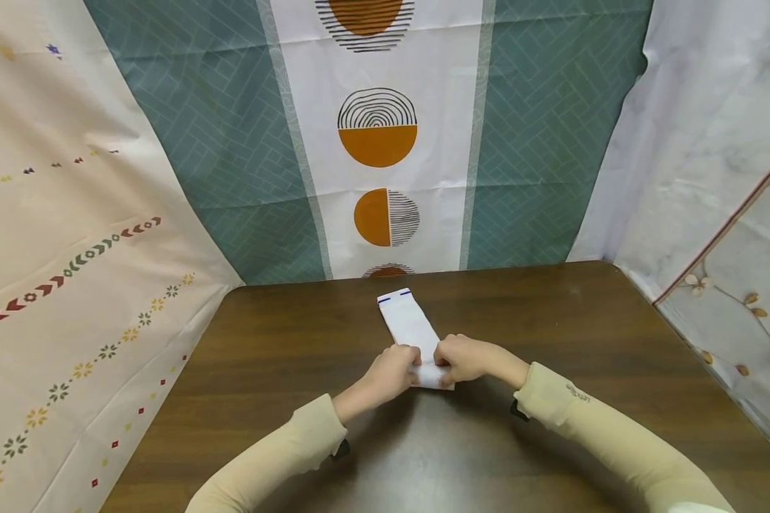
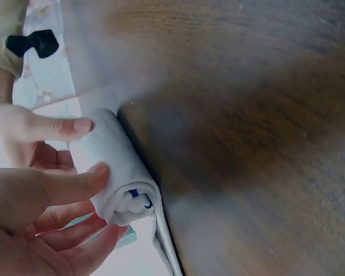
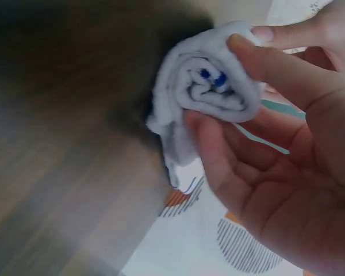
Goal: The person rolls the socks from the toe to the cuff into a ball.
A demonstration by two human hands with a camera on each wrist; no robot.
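Both hands, left hand (image 1: 391, 372) and right hand (image 1: 460, 358), curl fingers and thumbs around the rolled end of a white sock (image 1: 411, 328), keeping the roll tight on the table (image 1: 552, 342).

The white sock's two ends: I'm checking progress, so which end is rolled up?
The near end of the white sock, held by the left hand and right hand, is rolled; the far, blue-marked end lies flat on the table.

In the head view the rolled end of the white sock (image 1: 417, 342) is hidden beneath both hands.
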